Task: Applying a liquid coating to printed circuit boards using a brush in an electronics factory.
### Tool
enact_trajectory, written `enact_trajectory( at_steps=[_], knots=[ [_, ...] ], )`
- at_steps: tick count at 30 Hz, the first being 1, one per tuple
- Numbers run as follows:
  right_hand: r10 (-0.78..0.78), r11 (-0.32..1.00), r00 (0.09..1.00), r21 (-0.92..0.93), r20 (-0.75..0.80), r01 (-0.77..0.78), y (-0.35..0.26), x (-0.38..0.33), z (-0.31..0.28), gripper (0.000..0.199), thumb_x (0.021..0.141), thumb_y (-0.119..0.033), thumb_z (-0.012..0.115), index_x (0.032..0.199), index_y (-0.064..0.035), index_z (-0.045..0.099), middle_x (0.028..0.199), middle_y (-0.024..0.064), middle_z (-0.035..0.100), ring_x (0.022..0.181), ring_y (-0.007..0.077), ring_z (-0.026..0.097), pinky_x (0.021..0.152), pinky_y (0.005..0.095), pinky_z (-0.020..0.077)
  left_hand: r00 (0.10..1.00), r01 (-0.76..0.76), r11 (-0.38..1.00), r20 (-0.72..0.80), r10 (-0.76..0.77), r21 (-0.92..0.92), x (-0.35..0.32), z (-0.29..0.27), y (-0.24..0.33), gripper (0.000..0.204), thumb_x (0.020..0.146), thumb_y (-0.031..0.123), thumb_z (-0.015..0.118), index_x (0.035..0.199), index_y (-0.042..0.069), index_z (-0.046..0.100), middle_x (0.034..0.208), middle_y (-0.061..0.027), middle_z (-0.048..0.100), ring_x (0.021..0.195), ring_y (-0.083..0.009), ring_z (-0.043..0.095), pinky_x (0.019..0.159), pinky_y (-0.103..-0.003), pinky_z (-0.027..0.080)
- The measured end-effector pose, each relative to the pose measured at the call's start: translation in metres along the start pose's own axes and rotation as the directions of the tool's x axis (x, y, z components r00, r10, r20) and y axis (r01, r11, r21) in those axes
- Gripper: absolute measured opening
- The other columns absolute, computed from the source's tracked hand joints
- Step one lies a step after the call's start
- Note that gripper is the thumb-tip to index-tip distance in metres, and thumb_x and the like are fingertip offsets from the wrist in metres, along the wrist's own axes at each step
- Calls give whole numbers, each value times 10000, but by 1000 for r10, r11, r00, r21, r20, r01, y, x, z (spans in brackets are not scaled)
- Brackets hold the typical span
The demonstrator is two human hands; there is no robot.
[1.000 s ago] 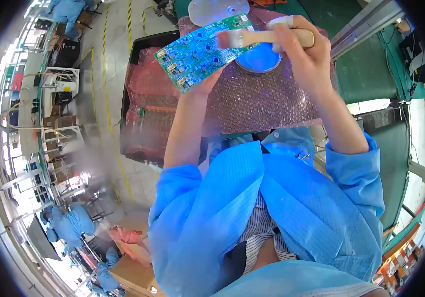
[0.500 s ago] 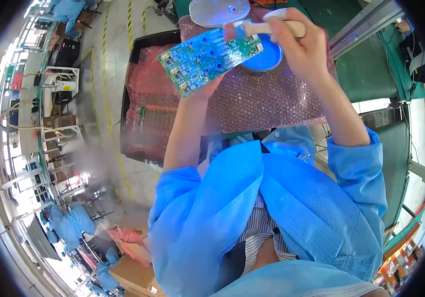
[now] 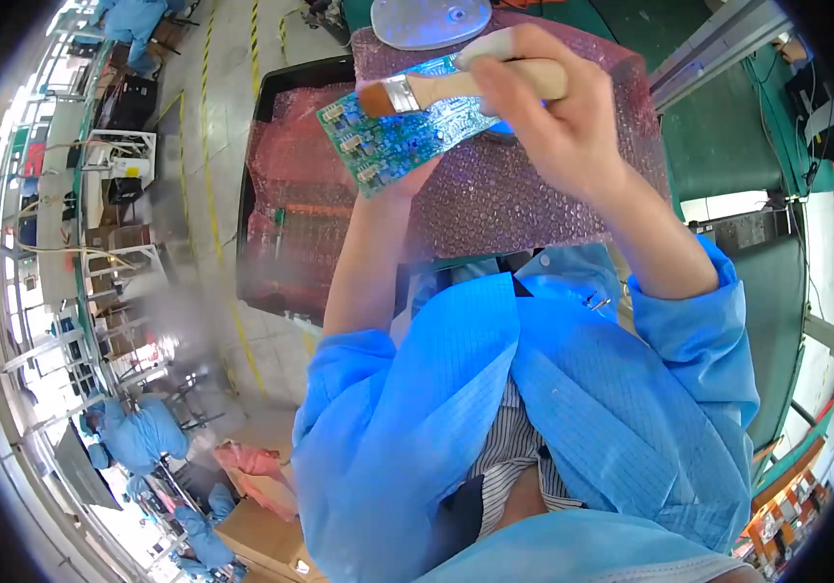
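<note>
Since the earlier frame my right hand (image 3: 558, 117) has swept the wooden-handled flat brush (image 3: 456, 87) leftward; its bristles now sit at the far left end of the green rectangular circuit board (image 3: 402, 136). That hand is clenched around the handle. My left hand (image 3: 407, 180) pinches the board from beneath, above pink bubble wrap (image 3: 524, 194). I judge the brushing underway, not finished.

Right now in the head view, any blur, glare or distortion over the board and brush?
Head view: the green circuit board and the brush in the right hand are fairly sharp; a smeary haze blurs the floor at lower left; fisheye bends the yellow floor lines and darkens the rim; the pink bubble wrap shows mild sheen with no blown-out glare.
</note>
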State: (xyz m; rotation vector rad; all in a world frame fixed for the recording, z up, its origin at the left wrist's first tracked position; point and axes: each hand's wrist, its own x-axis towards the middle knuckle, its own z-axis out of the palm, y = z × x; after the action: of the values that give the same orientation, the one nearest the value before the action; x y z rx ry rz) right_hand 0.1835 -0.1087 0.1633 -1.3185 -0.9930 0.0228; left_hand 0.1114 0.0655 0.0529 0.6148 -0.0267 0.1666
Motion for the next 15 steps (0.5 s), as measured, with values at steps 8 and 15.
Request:
enact_trajectory(
  at_steps=[8,15],
  knots=[
    [113,986,990,-114,-84,-122,0,-4,-4,153,865,-121,532,940,-7,602,688,1,568,644,30,502,562,179,410,1000,14,992,-6,-15,-127,0,-15,-1,508,885,388,440,1296,99,364,1332,-99,384,1231,-295,359,1014,-496,298],
    [231,949,945,-159,-231,-271,-8,-4,-1,178,866,-135,525,942,12,592,759,19,592,659,54,536,573,187,424,998,-51,997,-19,52,63,-3,-14,8,388,880,334,468,1155,61,471,1160,-120,515,1073,-275,500,935,-451,399]
  ],
)
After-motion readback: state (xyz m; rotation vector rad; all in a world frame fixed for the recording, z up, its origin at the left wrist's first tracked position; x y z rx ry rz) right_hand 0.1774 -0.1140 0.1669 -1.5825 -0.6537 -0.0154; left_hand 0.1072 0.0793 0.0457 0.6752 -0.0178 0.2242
